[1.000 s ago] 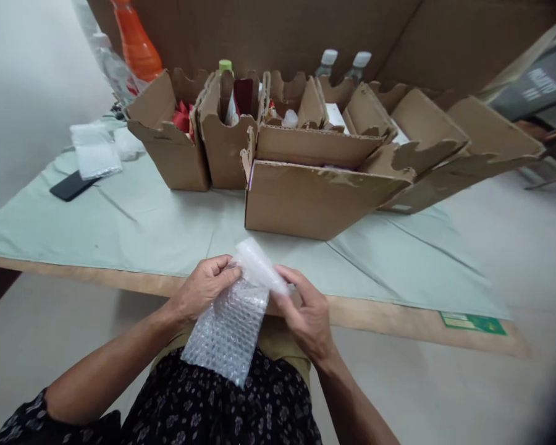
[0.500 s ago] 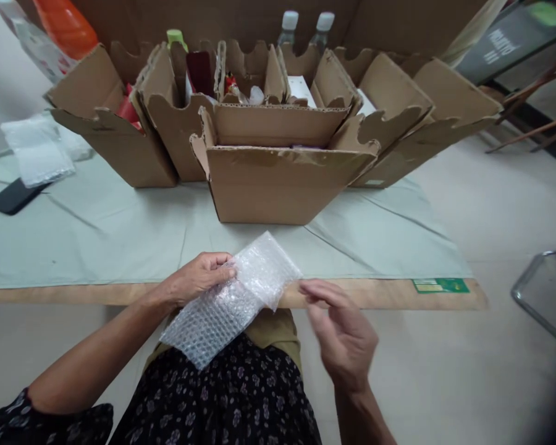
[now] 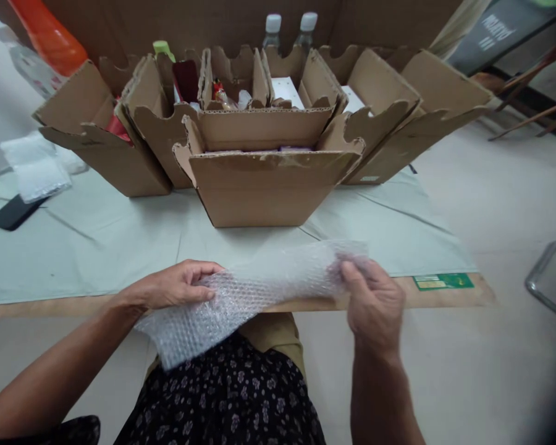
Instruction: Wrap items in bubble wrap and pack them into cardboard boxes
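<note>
A sheet of clear bubble wrap (image 3: 254, 290) stretches across my lap and the near table edge. My left hand (image 3: 173, 287) pinches its left part with thumb and fingers closed on it. My right hand (image 3: 374, 303) grips its right end, fingers curled around the wrap. An open cardboard box (image 3: 264, 185) stands on the table just beyond the wrap, with something flat and purple inside near its rim.
Several more open cardboard boxes (image 3: 115, 148) stand behind, holding bottles and red items. A pale green cloth (image 3: 97, 241) covers the table. A black phone (image 3: 12, 212) and folded bubble wrap (image 3: 37, 167) lie at left. A metal chair frame (image 3: 549, 278) is at right.
The bubble wrap was folded in my left hand; my right hand let go, then took its free end and pulled it out to the right, so it now lies stretched between both hands.
</note>
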`<action>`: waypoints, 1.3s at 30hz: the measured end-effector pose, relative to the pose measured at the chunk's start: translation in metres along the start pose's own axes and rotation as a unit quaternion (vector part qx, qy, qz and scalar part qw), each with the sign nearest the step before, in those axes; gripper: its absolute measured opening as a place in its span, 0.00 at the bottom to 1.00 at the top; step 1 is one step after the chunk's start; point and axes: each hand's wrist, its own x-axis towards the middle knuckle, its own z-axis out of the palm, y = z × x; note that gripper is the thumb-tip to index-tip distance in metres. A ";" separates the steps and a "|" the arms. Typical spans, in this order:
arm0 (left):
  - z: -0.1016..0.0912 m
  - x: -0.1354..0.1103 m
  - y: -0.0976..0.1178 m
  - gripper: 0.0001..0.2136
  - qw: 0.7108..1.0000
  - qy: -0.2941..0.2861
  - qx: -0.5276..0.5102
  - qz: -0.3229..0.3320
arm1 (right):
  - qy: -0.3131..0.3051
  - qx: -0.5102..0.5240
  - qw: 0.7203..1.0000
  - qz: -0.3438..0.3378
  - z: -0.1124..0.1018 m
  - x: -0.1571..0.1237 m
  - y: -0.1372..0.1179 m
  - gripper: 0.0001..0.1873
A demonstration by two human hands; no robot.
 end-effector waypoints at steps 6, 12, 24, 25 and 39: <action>-0.030 0.020 0.020 0.15 0.993 0.096 0.070 0.000 | 0.050 -0.106 0.993 -0.017 -0.039 0.031 0.015 0.15; -0.036 0.039 0.012 0.13 0.877 0.388 0.266 0.101 | 0.055 -0.191 0.980 -0.031 -0.032 0.042 0.031 0.15; 0.053 0.049 -0.016 0.12 0.870 0.221 0.336 0.286 | 0.007 -0.183 0.982 -0.036 -0.028 0.027 -0.014 0.16; 0.052 0.048 -0.012 0.12 0.889 0.240 0.274 0.277 | -0.011 -0.164 0.985 -0.044 -0.019 0.022 -0.025 0.15; 0.013 0.045 -0.010 0.23 0.928 0.334 0.050 0.159 | -0.246 -0.120 0.936 -0.221 0.062 0.000 -0.044 0.12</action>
